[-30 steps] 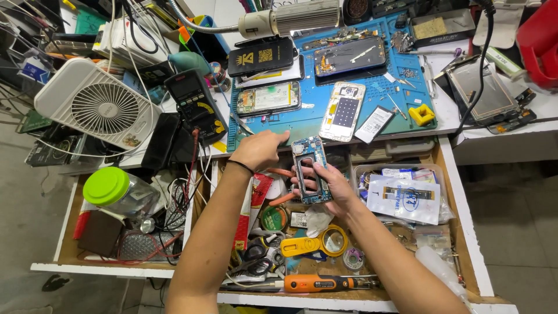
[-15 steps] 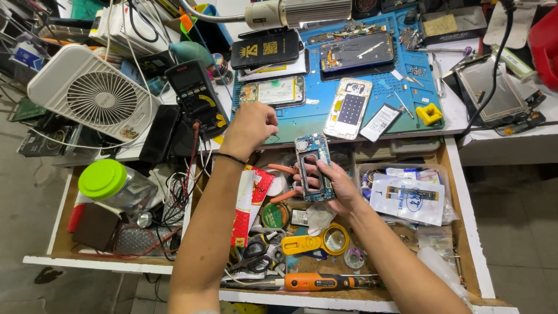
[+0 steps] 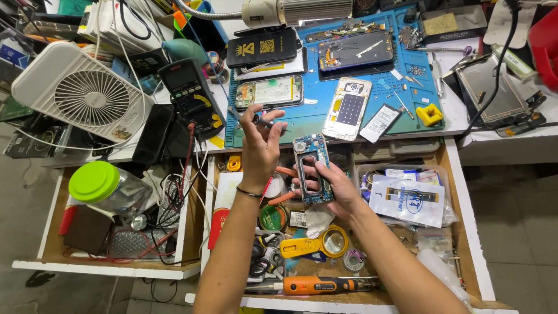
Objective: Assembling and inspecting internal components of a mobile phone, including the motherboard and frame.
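The right hand (image 3: 337,189) grips a stripped phone frame (image 3: 314,168), blue circuitry showing round a dark opening, fingers curled along its right edge and thumb across the front. The frame is held upright over the open middle drawer (image 3: 459,232), just below the front edge of the worktop (image 3: 500,145). The left hand (image 3: 260,145), a thin band at its wrist, is raised beside the frame; its fingertips pinch a slim dark tool (image 3: 264,121), too small to tell what kind.

On the worktop lies a blue work mat (image 3: 317,113). On it rest a black rectangular package with yellow and white printing (image 3: 263,47), a dark phone with its back open (image 3: 356,51), a phone showing a pale battery (image 3: 268,93), a silver phone shell (image 3: 347,109) and a small white labelled battery (image 3: 380,123) tilted beside it. A yellow block (image 3: 429,114) sits near the mat's right corner.

In the drawer, right of the held frame, a white sachet with blue printing and a dark strip (image 3: 410,200) lies on a clear tray. Below the hands are a yellow magnifier (image 3: 325,243) and an orange-handled screwdriver (image 3: 314,285). A red and white flat package (image 3: 222,209) lies along the drawer's left side.

In the left drawer stands a clear jar with a green lid (image 3: 96,181); a white fan (image 3: 81,96) and a black multimeter (image 3: 192,97) sit above.
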